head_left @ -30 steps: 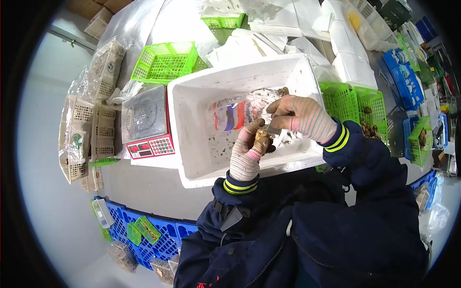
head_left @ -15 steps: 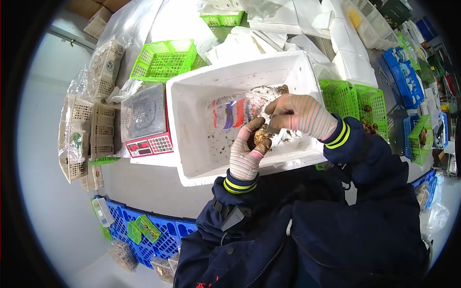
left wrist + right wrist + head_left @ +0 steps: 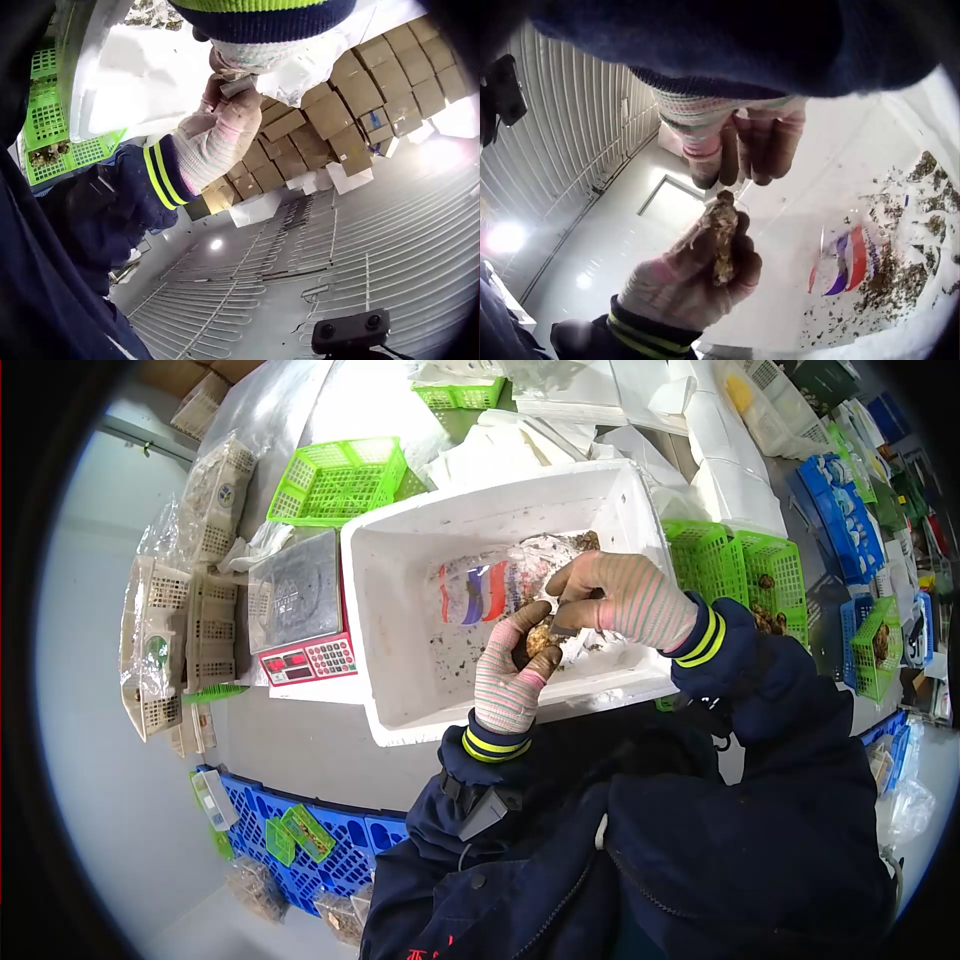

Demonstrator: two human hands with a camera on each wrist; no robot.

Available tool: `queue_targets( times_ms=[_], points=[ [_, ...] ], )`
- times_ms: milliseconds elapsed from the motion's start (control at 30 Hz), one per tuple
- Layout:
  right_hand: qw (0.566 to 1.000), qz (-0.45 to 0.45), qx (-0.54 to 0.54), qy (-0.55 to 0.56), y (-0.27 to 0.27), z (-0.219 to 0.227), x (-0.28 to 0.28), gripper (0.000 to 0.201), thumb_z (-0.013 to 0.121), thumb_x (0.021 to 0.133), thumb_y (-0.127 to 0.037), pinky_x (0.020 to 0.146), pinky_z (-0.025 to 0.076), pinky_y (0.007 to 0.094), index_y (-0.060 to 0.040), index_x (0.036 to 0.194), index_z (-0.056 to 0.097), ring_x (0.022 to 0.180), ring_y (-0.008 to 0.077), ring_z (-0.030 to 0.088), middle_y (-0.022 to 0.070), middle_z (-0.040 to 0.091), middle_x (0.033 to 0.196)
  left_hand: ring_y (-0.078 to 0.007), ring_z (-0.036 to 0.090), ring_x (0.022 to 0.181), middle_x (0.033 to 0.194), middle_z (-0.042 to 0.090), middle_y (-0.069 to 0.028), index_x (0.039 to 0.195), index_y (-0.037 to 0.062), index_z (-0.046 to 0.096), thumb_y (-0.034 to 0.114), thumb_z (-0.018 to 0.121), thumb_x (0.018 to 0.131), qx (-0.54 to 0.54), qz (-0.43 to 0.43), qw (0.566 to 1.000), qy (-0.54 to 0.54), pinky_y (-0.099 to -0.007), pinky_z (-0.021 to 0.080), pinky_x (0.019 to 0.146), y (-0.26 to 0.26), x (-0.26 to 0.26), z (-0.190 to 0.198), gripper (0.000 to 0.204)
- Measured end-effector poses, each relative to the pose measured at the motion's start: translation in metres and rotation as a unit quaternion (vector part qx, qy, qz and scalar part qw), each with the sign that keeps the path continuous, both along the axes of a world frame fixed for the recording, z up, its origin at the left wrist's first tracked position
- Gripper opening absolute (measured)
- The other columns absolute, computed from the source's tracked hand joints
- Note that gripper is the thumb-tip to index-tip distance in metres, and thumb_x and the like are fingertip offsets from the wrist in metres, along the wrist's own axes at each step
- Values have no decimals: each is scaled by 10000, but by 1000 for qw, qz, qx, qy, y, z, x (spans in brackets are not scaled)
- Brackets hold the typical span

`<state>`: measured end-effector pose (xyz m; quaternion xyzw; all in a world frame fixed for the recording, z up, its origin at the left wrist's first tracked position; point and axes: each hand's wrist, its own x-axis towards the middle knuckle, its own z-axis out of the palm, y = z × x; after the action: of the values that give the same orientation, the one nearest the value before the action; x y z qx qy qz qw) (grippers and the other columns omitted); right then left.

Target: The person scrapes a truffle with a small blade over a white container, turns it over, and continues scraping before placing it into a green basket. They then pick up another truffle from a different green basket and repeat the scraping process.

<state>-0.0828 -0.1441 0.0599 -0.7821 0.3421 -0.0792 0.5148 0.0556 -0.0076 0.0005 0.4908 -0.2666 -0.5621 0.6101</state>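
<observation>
My left hand (image 3: 512, 678), in a striped glove with brown-stained fingertips, grips a knobbly brown lump (image 3: 542, 643) over the white foam box (image 3: 400, 722). In the right wrist view the lump (image 3: 724, 238) stands between thumb and curled fingers. Just right of it, my gloved right hand (image 3: 625, 600) pinches a small flat grey blade (image 3: 572, 622) near the lump's top. The blade (image 3: 237, 86) shows between the right fingers in the left wrist view. Dark crumbs and a soiled printed sheet (image 3: 487, 592) lie on the box floor.
A scale (image 3: 310, 660) stands left of the box, with a green basket (image 3: 340, 482) behind it. Green baskets (image 3: 772, 575) holding brown lumps stand on the right. White sheets (image 3: 500, 455) lie behind the box.
The lump has been turned slightly in my left hand. My right hand has shifted a little left, its fingers more bent around the blade. The whole head view has moved slightly.
</observation>
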Motion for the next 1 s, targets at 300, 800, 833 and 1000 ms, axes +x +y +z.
queue_targets(
  times_ms=[300,800,833,1000],
  points=[
    [998,-47,43,-3,-9,-8,-1,205,773,725,-167,753,499,273,-4,781,662,849,151,631,116,658,1032,-105,551,960,1102,582,-52,1318,-17,467,-65,571,874,10,-8,999,32,-230,455,873,0,1,-2,458],
    [997,-38,-14,-72,3,-15,-3,339,749,765,-286,657,495,284,-11,951,684,698,159,630,92,682,789,-128,570,927,1088,594,-74,1319,-28,468,8,607,885,-7,-6,998,67,-252,472,846,1,2,-5,457],
    [996,-39,14,-74,2,-21,-1,331,754,762,-275,637,490,279,-9,944,682,673,133,607,82,674,762,-123,564,947,1084,594,-65,1320,-22,470,-17,599,882,-8,-5,998,57,-245,464,866,0,2,-4,457],
    [996,-63,46,-36,-12,-14,-6,310,756,759,-252,643,485,277,-9,935,676,678,127,594,78,667,767,-116,541,984,1110,575,-47,1325,-10,468,-33,578,887,-8,0,999,49,-241,439,903,2,3,3,452]
  ],
)
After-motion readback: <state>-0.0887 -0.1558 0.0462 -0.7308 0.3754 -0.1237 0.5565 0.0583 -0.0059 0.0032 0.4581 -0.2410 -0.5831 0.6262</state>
